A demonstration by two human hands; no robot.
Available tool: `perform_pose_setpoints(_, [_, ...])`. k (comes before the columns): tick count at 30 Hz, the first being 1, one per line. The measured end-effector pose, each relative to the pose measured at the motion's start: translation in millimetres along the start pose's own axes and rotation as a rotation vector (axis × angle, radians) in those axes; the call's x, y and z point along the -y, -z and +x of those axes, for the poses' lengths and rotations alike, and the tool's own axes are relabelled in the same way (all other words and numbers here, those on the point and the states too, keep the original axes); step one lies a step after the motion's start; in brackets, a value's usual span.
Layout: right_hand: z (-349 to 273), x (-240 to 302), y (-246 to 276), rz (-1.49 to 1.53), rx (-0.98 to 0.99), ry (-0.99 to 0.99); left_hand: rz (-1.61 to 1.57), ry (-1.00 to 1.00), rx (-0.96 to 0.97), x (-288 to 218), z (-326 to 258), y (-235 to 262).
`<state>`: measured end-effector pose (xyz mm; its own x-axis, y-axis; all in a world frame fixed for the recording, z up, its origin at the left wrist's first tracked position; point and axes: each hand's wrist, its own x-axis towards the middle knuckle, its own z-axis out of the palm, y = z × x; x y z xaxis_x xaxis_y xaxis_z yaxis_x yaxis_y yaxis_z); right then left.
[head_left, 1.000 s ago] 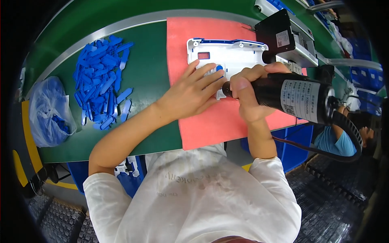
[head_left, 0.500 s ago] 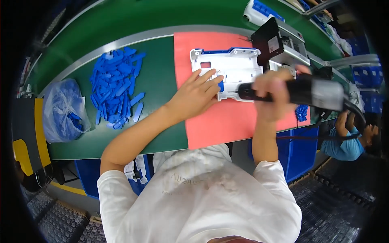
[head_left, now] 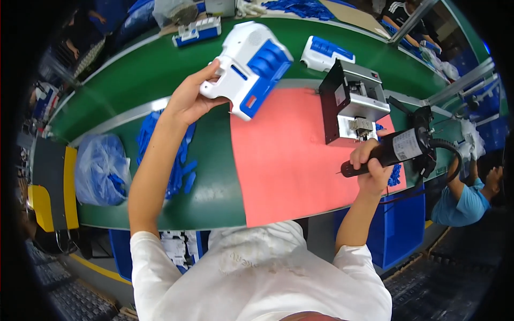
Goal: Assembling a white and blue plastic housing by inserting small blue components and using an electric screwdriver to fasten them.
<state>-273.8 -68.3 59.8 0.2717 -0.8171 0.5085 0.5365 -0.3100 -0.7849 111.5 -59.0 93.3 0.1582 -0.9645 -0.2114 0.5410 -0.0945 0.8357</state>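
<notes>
My left hand (head_left: 188, 100) grips the edge of a white and blue plastic housing (head_left: 231, 65), raised and tilted above the far left part of the pink mat (head_left: 289, 166). Its outer face with the blue panel is turned toward me. My right hand (head_left: 370, 167) is closed around a black electric screwdriver (head_left: 393, 148), whose thin bit points left over the mat's right side. A cable curves away from its back end. Beyond the right hand stands a black and silver machine (head_left: 364, 99), probably a screw feeder.
Long blue plastic pieces (head_left: 175, 174) are heaped left of the mat, beside a clear bag (head_left: 101, 170). Small blue parts (head_left: 395, 175) lie at the mat's right edge. Another white and blue housing (head_left: 326, 53) sits on the green belt (head_left: 134, 80). A co-worker in blue (head_left: 460, 203) is at far right.
My left hand has lifted the housing off the mat, moved it away to the far left and turned it over. The screwdriver has moved back to the right, off the housing.
</notes>
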Motion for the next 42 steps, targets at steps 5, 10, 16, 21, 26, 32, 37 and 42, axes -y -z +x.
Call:
perform_pose_setpoints(5, [2,-16,1,-0.176,-0.107,0.056,0.477,-0.221,-0.166,-2,47,24])
perform_pose_setpoints(10, [10,-32,12,-0.351,-0.229,0.126,1.710,-0.806,-0.162,9,92,75])
perform_pose_setpoints(16, [15,-50,26,-0.328,-0.354,0.236,1.894,-0.862,-0.205,14,119,123])
perform_pose_setpoints(21, [7,-54,43,-0.426,-0.397,0.286,1.738,-1.241,-0.246,30,143,50])
perform_pose_setpoints(26, [-5,-68,59,-0.520,-0.455,0.436,1.618,-1.067,-0.049,84,197,-104])
perform_pose_setpoints(32, [5,-66,58,-0.499,-0.528,0.544,1.793,-0.359,-0.084,125,288,-178])
perform_pose_setpoints(37, [13,-54,65,-0.626,-0.682,0.523,1.950,-0.128,-0.042,118,286,-208])
perform_pose_setpoints(42, [14,-61,78,-0.678,-0.796,0.449,2.032,-0.317,-0.083,125,293,-160])
